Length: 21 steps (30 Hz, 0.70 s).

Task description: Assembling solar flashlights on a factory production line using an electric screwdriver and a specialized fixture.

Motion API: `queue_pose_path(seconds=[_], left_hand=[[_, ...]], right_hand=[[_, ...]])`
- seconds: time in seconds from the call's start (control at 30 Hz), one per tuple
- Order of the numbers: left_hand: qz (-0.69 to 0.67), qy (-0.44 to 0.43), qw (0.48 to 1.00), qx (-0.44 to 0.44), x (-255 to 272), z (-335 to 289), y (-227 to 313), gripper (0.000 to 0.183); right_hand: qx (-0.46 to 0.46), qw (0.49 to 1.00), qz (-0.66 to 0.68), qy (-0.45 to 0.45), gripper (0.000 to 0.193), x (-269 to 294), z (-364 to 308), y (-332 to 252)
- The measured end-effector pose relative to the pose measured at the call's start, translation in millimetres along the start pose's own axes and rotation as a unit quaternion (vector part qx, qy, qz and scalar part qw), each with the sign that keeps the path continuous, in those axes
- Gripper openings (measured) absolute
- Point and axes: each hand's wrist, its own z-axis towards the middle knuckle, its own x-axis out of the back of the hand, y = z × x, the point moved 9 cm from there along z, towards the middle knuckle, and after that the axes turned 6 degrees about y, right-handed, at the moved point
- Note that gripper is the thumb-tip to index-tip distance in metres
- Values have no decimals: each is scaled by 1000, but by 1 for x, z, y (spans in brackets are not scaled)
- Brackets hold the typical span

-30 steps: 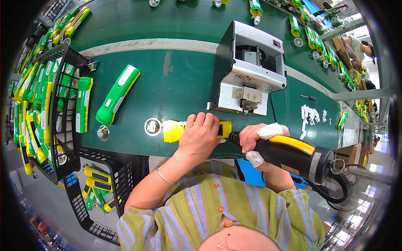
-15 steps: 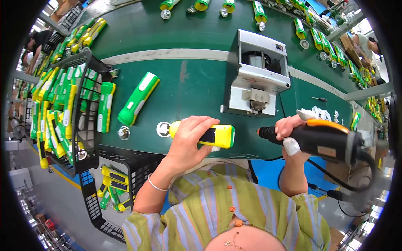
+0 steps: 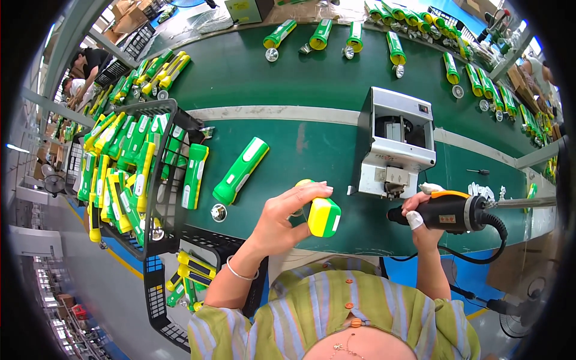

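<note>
Green worktop [image 3: 327, 147] is spread across mid-frame; below centre, a yellow-and-green flashlight [image 3: 324, 218] is gripped by the left hand [image 3: 281, 219], and at right a black power tool [image 3: 449, 211] is held in the right hand [image 3: 415, 204].

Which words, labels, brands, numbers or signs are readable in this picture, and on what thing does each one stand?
No text reads clearly here.
Silver machine: dark lettering on the front, too small and blurred.
Black power tool in the right hand: a small label, its marks too small to read.
Green-and-yellow flashlight in the left hand: no lettering to be made out.
</note>
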Motion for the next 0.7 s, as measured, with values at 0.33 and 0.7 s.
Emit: queue_pose_path(seconds=[0.33,0.7], left_hand=[[10,-18,999,-24,10,33,-14,50],[50,84,994,47,64,104,-28,47]], right_hand=[[42,998,-10,-54,52,-5,6,-2],[34,998,-28,-36,47,-2,5,-6]])
